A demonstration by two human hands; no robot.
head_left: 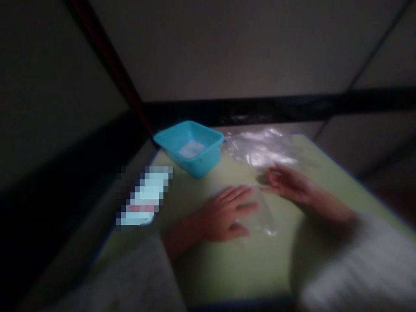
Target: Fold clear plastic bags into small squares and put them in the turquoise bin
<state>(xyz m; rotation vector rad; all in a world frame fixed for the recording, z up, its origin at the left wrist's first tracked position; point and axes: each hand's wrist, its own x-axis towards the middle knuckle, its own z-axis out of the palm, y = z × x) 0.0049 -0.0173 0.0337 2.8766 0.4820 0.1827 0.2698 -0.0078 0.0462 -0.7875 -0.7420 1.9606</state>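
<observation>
My left hand (222, 214) lies flat with its fingers spread on a clear plastic bag (267, 216), which rests on the yellow-green tabletop. Just past the bag's upper right corner is my right hand (287, 184), its fingers loosely bent and apart, with nothing visible in them. Behind that hand lies a crumpled heap of clear plastic bags (260, 149), shiny where light catches it. The dim, slightly blurred picture hides the finer edges of the bag under my left hand.
A turquoise plastic basket (208, 160) stands at the back left of the table (247, 268), with something whitish (192, 148) inside. A pixelated pale flat object (146, 197) lies along the left edge. Behind the table rises a pale wall (227, 52) with a dark band.
</observation>
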